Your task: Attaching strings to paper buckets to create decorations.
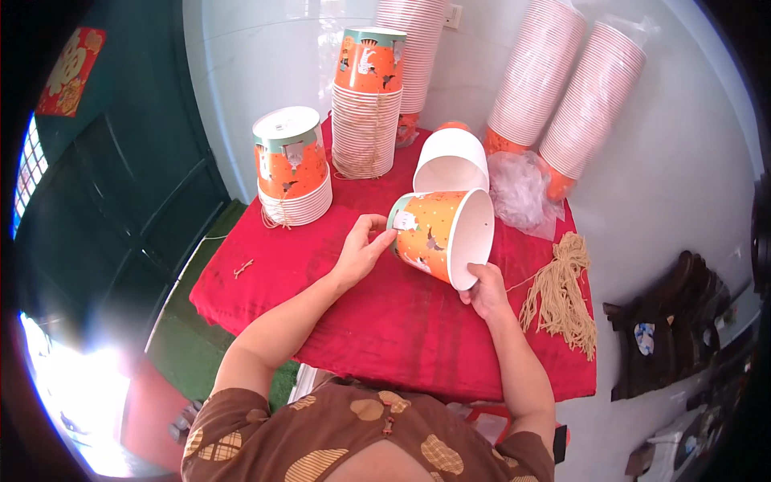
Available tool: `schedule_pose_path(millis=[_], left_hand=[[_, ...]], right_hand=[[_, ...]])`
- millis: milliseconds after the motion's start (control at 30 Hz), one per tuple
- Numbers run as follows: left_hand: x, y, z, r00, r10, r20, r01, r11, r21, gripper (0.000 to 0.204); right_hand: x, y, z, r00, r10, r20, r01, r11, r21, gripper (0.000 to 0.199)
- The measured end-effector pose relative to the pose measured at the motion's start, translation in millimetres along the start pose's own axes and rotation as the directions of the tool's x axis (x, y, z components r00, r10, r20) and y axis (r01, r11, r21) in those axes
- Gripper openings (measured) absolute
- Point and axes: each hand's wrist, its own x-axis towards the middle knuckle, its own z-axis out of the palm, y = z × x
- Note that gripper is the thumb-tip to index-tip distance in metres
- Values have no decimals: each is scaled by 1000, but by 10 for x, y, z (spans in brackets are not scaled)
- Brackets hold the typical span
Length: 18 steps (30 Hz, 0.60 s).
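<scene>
An orange printed paper bucket (430,237) lies tilted on its side over the red cloth, its white open mouth facing right. My right hand (486,291) pinches the lower rim, thumb inside the mouth. At the green-edged base, my left hand (365,247) supports the bucket with curved fingers; part of its grip is hidden. A small dark hole shows in the bucket's inner wall. Just behind it lies a stack of white-mouthed buckets (452,157). Right of my right hand is a bundle of tan strings (562,293), and one thin strand stretches between them.
A short bucket stack (293,173) and a taller one (368,112), both with strings hanging, stand upside down at the back left. Tall wrapped stacks (536,72) lean against the wall. Crumpled clear plastic (522,189) lies at the right. The red-covered table (345,329) ends near my body.
</scene>
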Motion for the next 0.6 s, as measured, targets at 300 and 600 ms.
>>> schedule_pose_path(millis=[300, 600], left_hand=[[-38, 95, -10, 994, -109, -23, 94, 932, -351, 15], [-78, 141, -33, 991, -105, -81, 76, 950, -304, 15]], right_hand=[[12, 109, -33, 995, 102, 3, -102, 994, -25, 25], [-85, 57, 15, 974, -146, -174, 84, 944, -319, 37]])
